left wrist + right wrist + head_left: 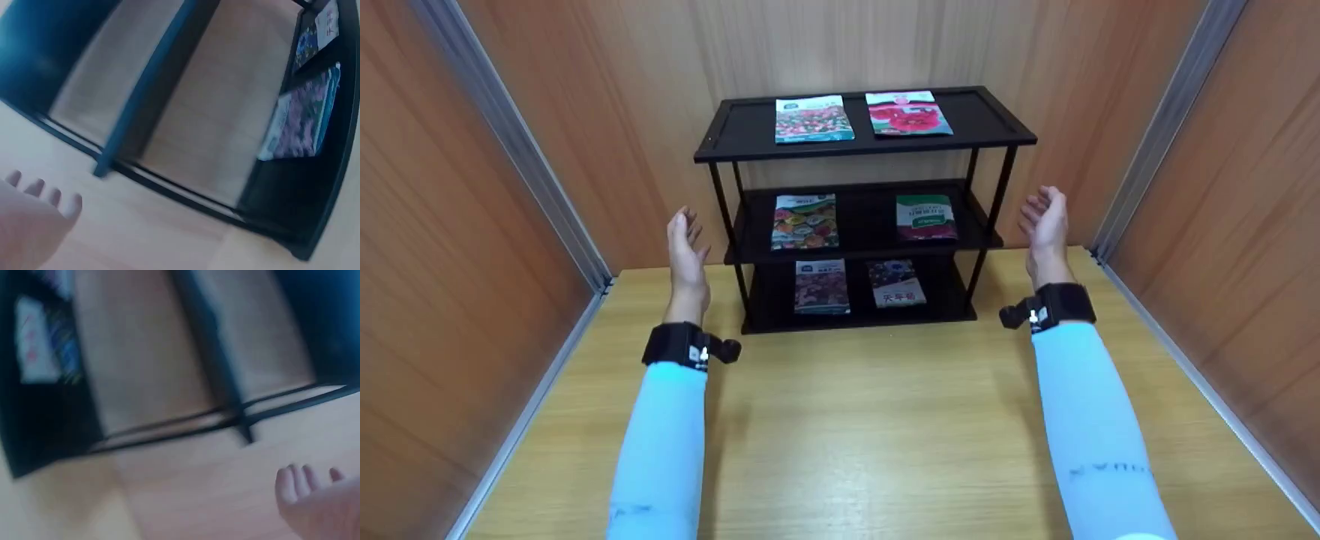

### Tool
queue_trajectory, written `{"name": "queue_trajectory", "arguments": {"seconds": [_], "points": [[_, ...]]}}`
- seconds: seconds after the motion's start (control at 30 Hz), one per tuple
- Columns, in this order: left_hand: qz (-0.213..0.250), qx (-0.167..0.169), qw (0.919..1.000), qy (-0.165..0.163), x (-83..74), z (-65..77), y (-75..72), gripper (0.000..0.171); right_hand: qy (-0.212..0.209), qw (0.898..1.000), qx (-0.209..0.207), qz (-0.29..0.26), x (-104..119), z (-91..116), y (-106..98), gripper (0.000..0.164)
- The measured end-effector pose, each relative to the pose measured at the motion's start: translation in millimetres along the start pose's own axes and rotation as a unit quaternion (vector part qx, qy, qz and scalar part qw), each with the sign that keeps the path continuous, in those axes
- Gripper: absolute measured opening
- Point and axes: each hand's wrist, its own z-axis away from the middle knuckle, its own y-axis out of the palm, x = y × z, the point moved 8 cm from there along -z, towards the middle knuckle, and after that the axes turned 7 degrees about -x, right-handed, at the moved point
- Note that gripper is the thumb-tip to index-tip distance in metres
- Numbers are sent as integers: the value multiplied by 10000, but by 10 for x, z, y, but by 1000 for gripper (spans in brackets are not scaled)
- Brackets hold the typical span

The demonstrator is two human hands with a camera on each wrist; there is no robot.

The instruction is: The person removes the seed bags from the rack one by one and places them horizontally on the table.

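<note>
A black rack (866,151) of 3 flat, rimmed, rectangular shelves on thin posts stands on the smooth, pale wood-grain worktop (840,420). Its top shelf (750,129) carries 2 thin, glossy packets: a pink-flower packet (814,124) at left and a red-flower packet (910,118) at right. The middle shelf (866,217) bears a mixed-flower packet (804,225) and a green-and-purple packet (926,219); the bottom shelf (772,300) holds a purple-flower packet (821,291) and a blue-and-white packet (895,285). The left hand (688,255) hangs near the rack's left end, its grip loose, fingers slightly bent, holding nothing; the right hand (1046,229) hangs near the right end, its grip likewise relaxed and free. Slim front posts (720,195) stand between the hands and the lower packets. Black wristbands (669,345) sit above pale blue sleeves (664,450). Wood-grain side walls (450,285), edged with grey metal strips (507,120), flank everything; a lighter-centred back wall (847,45) rises behind the rack.
</note>
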Motion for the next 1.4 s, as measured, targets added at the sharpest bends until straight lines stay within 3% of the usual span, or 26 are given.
{"name": "queue_trajectory", "arguments": {"seconds": [0.1, 0.2, 0.33, 0.47, 0.53, 0.67, 0.73, 0.8, 0.97, 1.1, 1.4], "points": [[240, -2, 9984, -506, 286, -83, -45, 64, 525, 9983, 167, 189, -294, -132, -22, 47], [385, 25, 9947, -948, 592, -70, -94, 67, 908, 9932, 513, 516, -628, -173, -28, 60], [444, 219, 9932, -1053, 834, -29, -44, 66, 775, 9890, 1020, 743, -903, -178, 41, 67], [318, 345, 9939, -1002, 986, -21, 71, 48, 701, 9946, 762, 71, -1073, -196, 52, 42], [-1, 427, 9950, -901, 1042, -39, 123, 42, 679, 9953, 688, -69, -1144, -207, 63, 27], [-1069, 586, 9905, -638, 1114, -80, 196, 44, 197, 9918, 862, 922, -1192, -247, 117, 18], [-1517, 570, 9849, -608, 1154, -97, 212, 45, -42, 9827, 1001, 1557, -1199, -265, 155, 15], [-1780, 530, 9806, -629, 1187, -97, 216, 51, -262, 9709, 1001, 2161, -1197, -273, 165, 24], [-2000, 656, 9754, -660, 1230, -60, 238, 59, -636, 9423, 1094, 3098, -1203, -271, 149, 35], [-2166, 728, 9712, -680, 1214, -73, 256, 60, -910, 9350, 1197, 3212, -1164, -274, 169, 23], [-2486, 755, 9626, -771, 1227, -97, 202, 62, -1156, 9396, 1041, 3048, -1170, -286, 188, 20]]}}
